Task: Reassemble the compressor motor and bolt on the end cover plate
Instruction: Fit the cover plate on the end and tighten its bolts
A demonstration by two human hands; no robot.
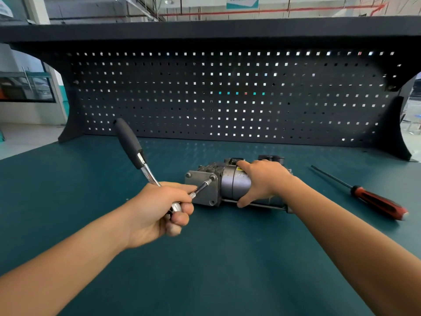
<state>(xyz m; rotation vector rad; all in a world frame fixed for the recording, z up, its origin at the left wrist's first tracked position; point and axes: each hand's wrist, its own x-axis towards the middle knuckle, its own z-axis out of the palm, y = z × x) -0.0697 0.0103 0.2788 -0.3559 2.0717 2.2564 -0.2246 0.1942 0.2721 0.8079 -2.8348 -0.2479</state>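
The compressor motor (234,184) lies on its side near the middle of the green bench mat (205,265), its square end cover plate (206,198) facing left. The right hand (262,181) wraps over the grey motor body, fingers curled across the top and thumb down the near side, gripping it against the mat. The left hand (159,210) is closed tight around the head end of a ratchet wrench (141,160) – its black-gripped handle points up and to the left, toward the pegboard (227,94). From that fist a slim extension with a socket (204,185) reaches to the bolt at the plate's upper right corner, and the socket tip sits on that bolt. Bolt heads show at the plate's other corners. To the right, well apart from the motor, a screwdriver (373,199) with a red and black handle lies flat on the mat.
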